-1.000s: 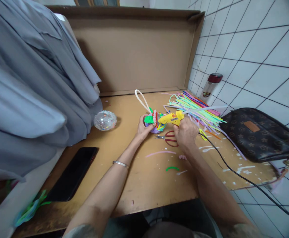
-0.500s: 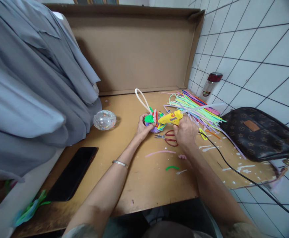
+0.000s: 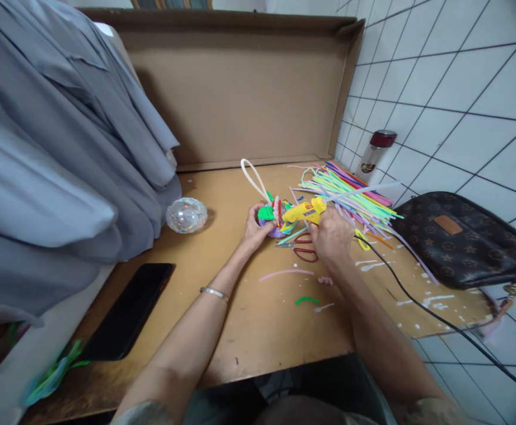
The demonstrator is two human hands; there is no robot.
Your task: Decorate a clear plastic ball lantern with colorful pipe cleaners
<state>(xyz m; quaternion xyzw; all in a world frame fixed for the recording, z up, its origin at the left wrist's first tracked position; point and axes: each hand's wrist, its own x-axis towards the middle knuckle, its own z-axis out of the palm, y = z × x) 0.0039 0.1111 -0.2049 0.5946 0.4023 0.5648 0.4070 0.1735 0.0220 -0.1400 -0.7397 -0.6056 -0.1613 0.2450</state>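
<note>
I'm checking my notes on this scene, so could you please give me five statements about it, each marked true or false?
1. The right hand holds a yellow glue gun. True.
2. The left hand holds the scissors. False: it holds a multicoloured craft piece; the scissors lie on the table.
3. A white loop sticks up beyond the left hand. True.
4. The phone lies right of the bag. False: the phone lies far to the bag's left.
5. The bottle has a dark red lid. True.
</note>
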